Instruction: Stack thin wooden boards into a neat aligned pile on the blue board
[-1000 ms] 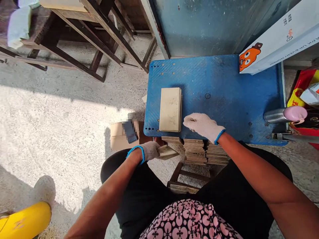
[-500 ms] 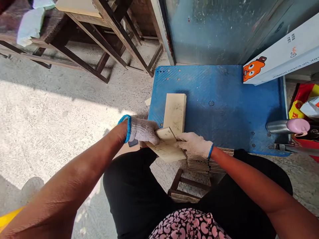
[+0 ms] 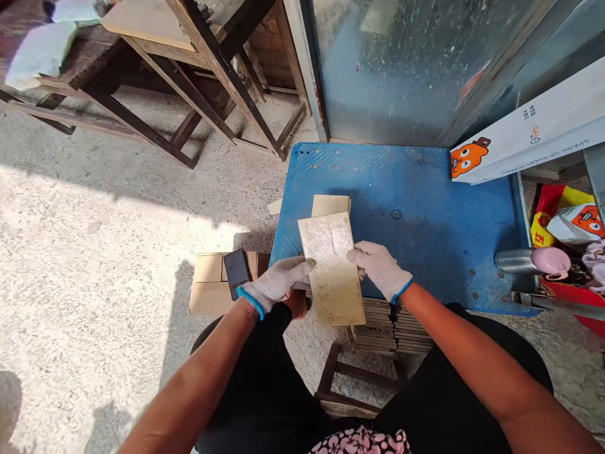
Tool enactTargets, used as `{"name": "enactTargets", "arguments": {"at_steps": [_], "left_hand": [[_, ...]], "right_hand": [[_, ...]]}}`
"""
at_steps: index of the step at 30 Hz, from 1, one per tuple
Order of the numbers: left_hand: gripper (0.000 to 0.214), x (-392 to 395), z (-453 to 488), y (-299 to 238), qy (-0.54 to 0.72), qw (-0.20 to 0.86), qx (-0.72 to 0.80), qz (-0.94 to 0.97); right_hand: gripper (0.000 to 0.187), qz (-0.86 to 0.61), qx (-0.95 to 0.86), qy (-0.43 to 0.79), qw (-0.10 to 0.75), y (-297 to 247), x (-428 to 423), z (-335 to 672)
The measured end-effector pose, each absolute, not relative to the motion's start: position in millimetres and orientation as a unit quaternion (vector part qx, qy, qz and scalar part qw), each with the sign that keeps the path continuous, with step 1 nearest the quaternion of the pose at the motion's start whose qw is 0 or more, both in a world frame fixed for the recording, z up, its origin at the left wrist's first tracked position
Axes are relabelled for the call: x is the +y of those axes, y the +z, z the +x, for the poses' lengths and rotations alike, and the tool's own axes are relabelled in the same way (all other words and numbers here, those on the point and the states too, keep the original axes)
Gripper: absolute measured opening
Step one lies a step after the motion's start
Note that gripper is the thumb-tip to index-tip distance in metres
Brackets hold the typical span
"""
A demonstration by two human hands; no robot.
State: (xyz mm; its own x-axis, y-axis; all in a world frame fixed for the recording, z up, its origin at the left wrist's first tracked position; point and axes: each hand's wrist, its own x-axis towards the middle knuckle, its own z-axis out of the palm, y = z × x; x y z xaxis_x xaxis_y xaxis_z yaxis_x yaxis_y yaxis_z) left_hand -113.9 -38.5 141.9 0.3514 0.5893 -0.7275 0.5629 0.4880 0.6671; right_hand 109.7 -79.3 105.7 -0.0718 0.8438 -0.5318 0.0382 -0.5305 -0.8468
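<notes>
A pale, cream-coloured rectangular panel [image 3: 334,277] with a glossy upper half and dark specks is held up over the near edge of the blue table. My left hand [image 3: 286,279], in a whitish knit glove with a blue cuff, grips its left edge. On the opposite edge, my gloved right hand [image 3: 379,268] pinches it between thumb and fingers. Behind it, a small stack of similar panels [image 3: 331,204] lies on the table, mostly covered by the held one. Below the right hand, piles of thin panels [image 3: 373,325] show their edges.
The blue table [image 3: 425,189] carries a long white box [image 3: 534,126] at the back right and a steel bottle with a pink lid [image 3: 515,260]. A phone [image 3: 237,272] lies on flattened cardboard [image 3: 205,296] at left. Wooden stools [image 3: 189,94] stand beyond.
The panel has turned from a tilted position to nearly upright in view, its face towards me. My left hand has shifted down along with its arm; the view has moved slightly.
</notes>
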Motion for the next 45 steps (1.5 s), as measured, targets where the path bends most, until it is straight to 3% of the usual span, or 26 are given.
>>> {"name": "enactTargets", "arguments": {"at_steps": [4,8,15,30,38,45], "left_hand": [[0.027,-36.7,-94.9,104.7,0.072,0.609,0.580,0.536],[0.021,-8.1,-83.3,92.1,0.078,0.509,0.603,0.609],[0.028,19.6,-70.5,90.1,-0.009,0.392,0.649,0.652],[0.038,31.9,-63.8,85.4,-0.142,0.296,0.675,0.661],[0.043,27.3,-64.3,91.3,-0.162,0.265,0.668,0.676],[0.052,21.2,-49.3,106.0,-0.125,0.220,0.704,0.663]], "right_hand": [[0.017,-0.624,-0.280,0.632,0.364,91.9,-68.5,112.1],[0.017,-0.650,-0.231,0.626,0.365,81.3,-51.9,110.1],[0.025,-0.769,-0.319,0.504,0.229,53.5,-8.5,107.5],[0.035,-0.800,-0.477,0.365,-0.006,71.6,17.6,96.6],[0.036,-0.794,-0.499,0.347,-0.018,71.4,12.9,93.5],[0.043,-0.825,-0.477,0.283,0.108,77.6,21.0,122.0]]}}
